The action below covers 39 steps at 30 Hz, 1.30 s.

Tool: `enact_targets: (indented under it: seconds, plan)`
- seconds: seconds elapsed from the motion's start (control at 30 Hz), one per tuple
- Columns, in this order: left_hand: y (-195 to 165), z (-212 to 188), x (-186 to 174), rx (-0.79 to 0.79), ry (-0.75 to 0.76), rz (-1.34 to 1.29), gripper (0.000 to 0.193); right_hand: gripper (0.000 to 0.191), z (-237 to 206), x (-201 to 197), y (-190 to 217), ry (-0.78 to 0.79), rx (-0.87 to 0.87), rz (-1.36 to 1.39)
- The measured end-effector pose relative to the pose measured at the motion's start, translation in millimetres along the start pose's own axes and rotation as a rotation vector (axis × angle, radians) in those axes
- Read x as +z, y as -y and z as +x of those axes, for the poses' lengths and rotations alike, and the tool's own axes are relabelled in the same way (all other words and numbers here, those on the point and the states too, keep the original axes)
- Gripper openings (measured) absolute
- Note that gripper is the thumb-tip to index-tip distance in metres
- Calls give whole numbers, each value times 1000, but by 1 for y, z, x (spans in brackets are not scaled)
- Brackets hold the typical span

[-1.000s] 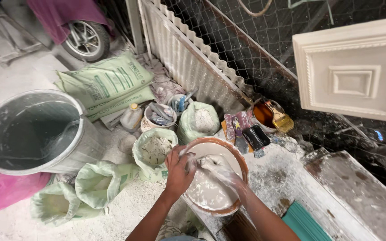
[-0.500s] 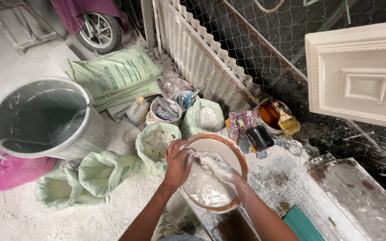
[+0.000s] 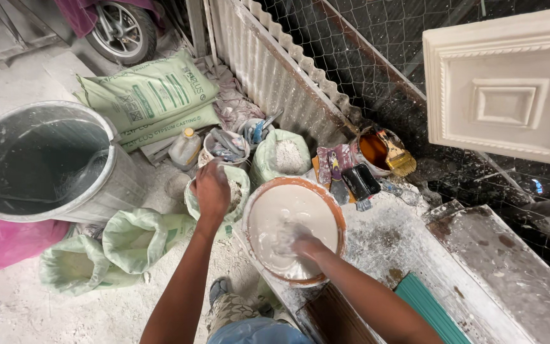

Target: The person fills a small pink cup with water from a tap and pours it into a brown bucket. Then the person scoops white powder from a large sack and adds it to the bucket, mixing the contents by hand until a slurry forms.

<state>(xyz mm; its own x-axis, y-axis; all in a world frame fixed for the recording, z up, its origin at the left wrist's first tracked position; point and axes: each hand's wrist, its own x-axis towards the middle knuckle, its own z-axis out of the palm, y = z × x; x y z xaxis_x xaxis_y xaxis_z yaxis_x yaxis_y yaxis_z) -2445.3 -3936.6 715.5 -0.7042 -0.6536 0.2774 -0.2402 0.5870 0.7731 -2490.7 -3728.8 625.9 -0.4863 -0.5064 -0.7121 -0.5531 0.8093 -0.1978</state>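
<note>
Nearest us, our right hand is sunk in the white mix in the bowl, an orange-rimmed basin on the dusty bench. The fingers are coated and half buried, so we cannot tell how far they are spread or whether they hold anything. The mix looks smooth and wet around the hand, with a ridge pushed up where it works.

A little further out, our left hand hangs over the open green bag just left of the bowl. It is loosely closed, knuckles up, and may be pinching powder, though we cannot see the palm side.

We judge the step to be mixing: one hand stirring, the other at the powder supply. The next move would call for bringing the left hand across to the bowl rim and letting powder fall thinly, while the right goes on breaking lumps.

Beyond the bowl lie more bags, a small tub, a bottle, a brush and scrapers. To the left stands a big grey bucket; stacked sacks lie behind it. A cast white panel sits at far right.
</note>
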Motion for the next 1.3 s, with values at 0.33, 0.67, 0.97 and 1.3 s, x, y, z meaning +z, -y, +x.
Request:
enact_targets:
  seconds: [0.33,0.67,0.97,1.3]
  plan:
    - [20,-79,48,-168,104,-374,41,43,58,28,12,126,38,-82]
    - [37,-97,63,-204,100,-439,45,42,33,44,-50,250,5,172]
    - [39,-99,63,-253,130,-459,47,41,53,25,-35,75,-336,1226]
    - [38,-101,60,-297,159,-433,49,44,67,42,-32,130,-486,1393]
